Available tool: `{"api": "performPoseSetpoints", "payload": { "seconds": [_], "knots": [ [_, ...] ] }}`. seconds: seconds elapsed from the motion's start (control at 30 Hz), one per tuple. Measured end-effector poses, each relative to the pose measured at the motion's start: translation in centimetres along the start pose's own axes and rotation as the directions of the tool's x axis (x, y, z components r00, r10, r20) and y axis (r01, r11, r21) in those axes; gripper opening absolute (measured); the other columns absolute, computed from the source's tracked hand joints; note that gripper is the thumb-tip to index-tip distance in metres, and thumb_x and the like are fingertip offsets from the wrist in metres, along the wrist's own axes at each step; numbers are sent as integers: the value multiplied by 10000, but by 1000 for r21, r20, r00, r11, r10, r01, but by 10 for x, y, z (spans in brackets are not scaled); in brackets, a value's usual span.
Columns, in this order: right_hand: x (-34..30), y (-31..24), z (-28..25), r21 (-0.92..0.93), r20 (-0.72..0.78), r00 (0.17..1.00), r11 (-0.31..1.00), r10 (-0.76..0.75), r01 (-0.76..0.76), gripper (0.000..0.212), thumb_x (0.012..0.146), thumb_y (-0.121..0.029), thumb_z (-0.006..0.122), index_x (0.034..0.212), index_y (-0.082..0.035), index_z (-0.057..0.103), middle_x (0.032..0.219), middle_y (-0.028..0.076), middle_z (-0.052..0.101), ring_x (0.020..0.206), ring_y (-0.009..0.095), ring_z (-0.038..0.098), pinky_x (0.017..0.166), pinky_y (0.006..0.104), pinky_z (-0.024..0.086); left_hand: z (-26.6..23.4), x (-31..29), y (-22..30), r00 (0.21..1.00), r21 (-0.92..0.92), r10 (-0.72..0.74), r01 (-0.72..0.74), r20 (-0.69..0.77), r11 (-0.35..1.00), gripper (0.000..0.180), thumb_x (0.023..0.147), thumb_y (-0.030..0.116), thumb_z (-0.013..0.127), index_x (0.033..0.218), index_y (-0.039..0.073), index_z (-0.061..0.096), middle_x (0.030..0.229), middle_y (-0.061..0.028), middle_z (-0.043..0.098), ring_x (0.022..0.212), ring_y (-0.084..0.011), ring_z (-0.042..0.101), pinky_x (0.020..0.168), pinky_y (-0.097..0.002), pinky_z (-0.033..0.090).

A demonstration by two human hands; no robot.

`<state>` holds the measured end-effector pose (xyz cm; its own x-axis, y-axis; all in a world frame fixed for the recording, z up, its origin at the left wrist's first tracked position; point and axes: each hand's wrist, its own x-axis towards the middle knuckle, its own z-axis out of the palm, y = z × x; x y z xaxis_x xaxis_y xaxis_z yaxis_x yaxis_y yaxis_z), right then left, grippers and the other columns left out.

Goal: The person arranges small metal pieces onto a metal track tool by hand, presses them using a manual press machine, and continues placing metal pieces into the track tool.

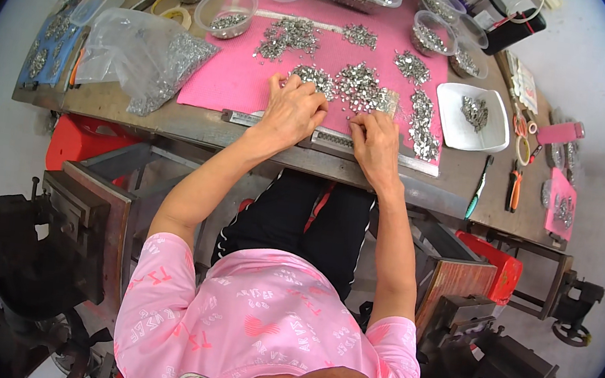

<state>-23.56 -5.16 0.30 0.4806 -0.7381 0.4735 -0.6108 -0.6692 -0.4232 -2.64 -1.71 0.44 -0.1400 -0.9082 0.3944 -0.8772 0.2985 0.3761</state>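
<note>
My left hand [294, 111] rests at the table's near edge, its fingers curled at the border of a pile of small shiny metal pieces [315, 78]. What its fingertips hold, if anything, is hidden. Just right of it, my right hand [377, 145] is closed with thumb and fingers together. Its fingers lie beside a thin flat plate [392, 104] and a larger pile of metal pieces [359, 87]; anything between them is too small to make out. Between and below both hands runs a narrow metal bar [334, 140] with a row of small dark marks, along the table edge.
A pink cloth [217, 82] covers the middle of the table. A clear plastic bag [142, 55] lies left, a white tray [491, 138] right. Plastic bowls [225, 12] stand behind. A toothbrush [479, 187] and orange-handled pliers [514, 189] lie at the right edge.
</note>
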Motion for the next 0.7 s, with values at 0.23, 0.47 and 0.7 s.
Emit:
{"api": "performPoseSetpoints", "payload": {
  "seconds": [0.23, 0.47, 0.7],
  "knots": [
    [-14, -13, -15, 199, 62, 993, 974, 102, -112, 69, 829, -33, 707, 876, -41, 658, 846, 81, 617, 826, 275, 590, 771, 394, 404, 3, 0, -4, 1000, -43, 1, -1, 2, 999, 74, 844, 196, 737, 895, 144, 728, 892, -4, 647, 974, -228, 574, 998, -545, 304],
    [-21, -17, -12, 200, 23, 998, 978, 51, -55, 73, 819, -35, 716, 882, -44, 679, 857, 88, 631, 834, 276, 598, 771, 392, 411, 4, -1, -4, 999, -94, -36, 38, 23, 995, 65, 844, 191, 734, 881, 137, 730, 885, -9, 645, 954, -222, 579, 997, -524, 301],
    [0, -1, 3, 154, 60, 988, 976, 145, -153, 62, 830, -82, 729, 880, -52, 709, 844, 93, 617, 842, 283, 590, 772, 399, 415, 3, 0, -1, 999, -101, -31, 32, 10, 994, 69, 841, 173, 726, 887, 125, 713, 877, -6, 641, 941, -218, 579, 1007, -520, 294]
  ]
}}
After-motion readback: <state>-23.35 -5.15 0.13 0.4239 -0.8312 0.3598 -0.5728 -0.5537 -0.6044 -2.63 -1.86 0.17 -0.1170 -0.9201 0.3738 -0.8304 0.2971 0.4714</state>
